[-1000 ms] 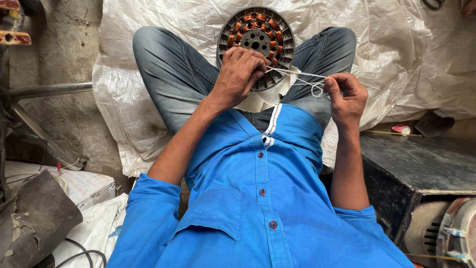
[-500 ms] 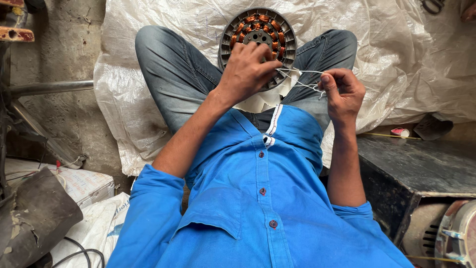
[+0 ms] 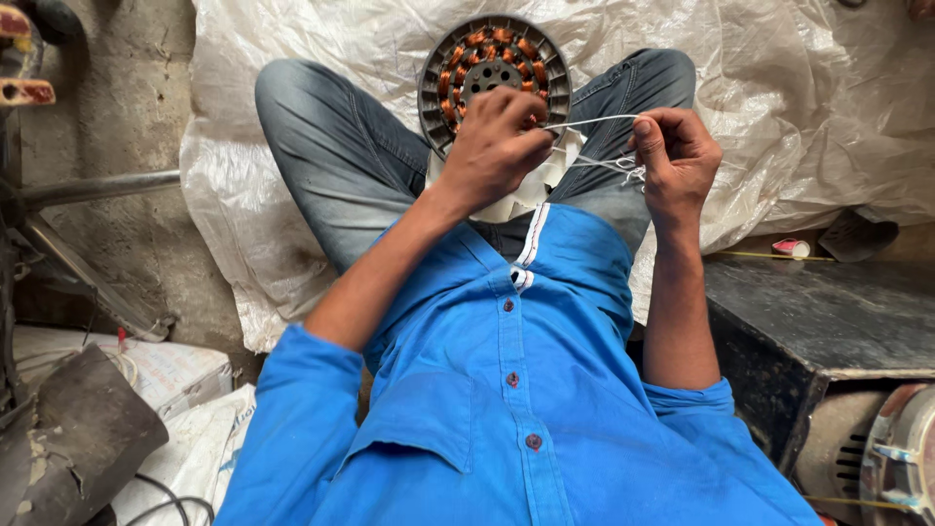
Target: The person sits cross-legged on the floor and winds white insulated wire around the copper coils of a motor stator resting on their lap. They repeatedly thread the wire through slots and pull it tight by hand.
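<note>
Sitting cross-legged on a crumpled white plastic sheet [image 3: 292, 146], I have the round grey metal stator with copper-coloured windings [image 3: 494, 60] propped between my knees, its face turned up toward me. My left hand [image 3: 499, 146] is curled over the near edge of the stator, fingers closed down on the spot where the thin white lacing thread [image 3: 589, 122] leaves the coils; I judge that they pinch the thread there, though my knuckles hide the exact grip. My right hand [image 3: 675, 156] is raised just beside it, thumb and forefinger shut on the other end of the thread, which runs taut between the two hands in a couple of strands with a small tangle or loop near my right fingers. As for progress, the copper coils look fully seated all around the ring, so the winding itself seems finished. The tying of the coil heads is what I take to be in hand, and I would put it somewhere in the middle: the far half of the ring shows bare copper with no thread I can make out, and the near part is covered by my left hand, so I cannot tell how many ties are done. A strip of pale insulating paper [image 3: 526, 200] lies under the stator on my lap.
</note>
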